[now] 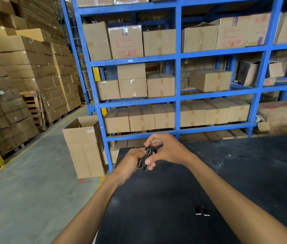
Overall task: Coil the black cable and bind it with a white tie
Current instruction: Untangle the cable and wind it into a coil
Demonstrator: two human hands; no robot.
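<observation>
A small coiled bundle of black cable [145,158] is held upright above the far left part of the black table [236,182]. My left hand [132,162] grips its lower part from the left, thumb across the front. My right hand [167,149] pinches the top of the bundle with thumb and fingers. Thin pale streaks run along the bundle; I cannot tell if they are a white tie. Most of the cable is hidden between my fingers.
Two small black pieces with white edges [201,211] lie on the table close to me. Beyond the table stands a blue rack [178,101] full of cardboard boxes. An open carton [84,147] stands on the floor at the left, with stacked boxes further left.
</observation>
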